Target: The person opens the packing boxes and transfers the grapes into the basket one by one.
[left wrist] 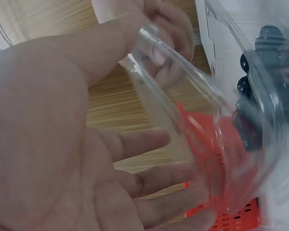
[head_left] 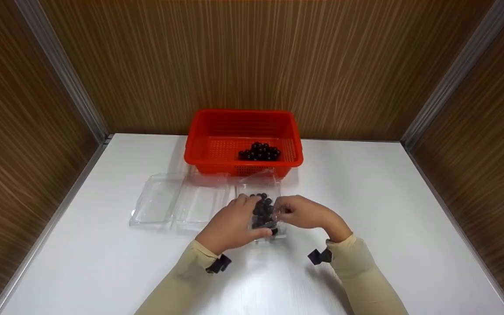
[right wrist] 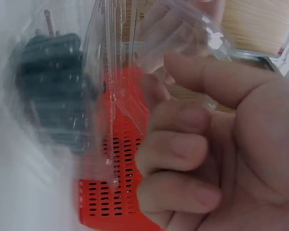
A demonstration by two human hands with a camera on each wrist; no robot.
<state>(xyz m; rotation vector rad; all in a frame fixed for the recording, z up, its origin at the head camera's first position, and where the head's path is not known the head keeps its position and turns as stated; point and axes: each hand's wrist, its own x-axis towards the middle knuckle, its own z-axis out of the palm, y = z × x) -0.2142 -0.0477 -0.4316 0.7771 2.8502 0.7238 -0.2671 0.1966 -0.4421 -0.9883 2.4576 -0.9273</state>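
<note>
A clear plastic box (head_left: 257, 189) with dark round grapes (head_left: 263, 211) inside sits on the table between both hands. At its left side my left hand (head_left: 233, 221) rests with the fingers stretched out; in the left wrist view these fingers (left wrist: 156, 178) lie straight against a tilted clear plastic flap (left wrist: 207, 91). My right hand (head_left: 300, 211) is at the box's right side. Its fingers (right wrist: 176, 149) are curled, and thumb and index finger appear to pinch the plastic edge. Blur and transparency partly hide the exact contact.
Behind the box stands a red perforated basket (head_left: 243, 168) with more dark grapes (head_left: 260, 152) in it. To the left lies another clear plastic box (head_left: 158, 199), spread open with two halves side by side. Wood-grain panels (head_left: 252, 57) enclose the white table (head_left: 365, 188).
</note>
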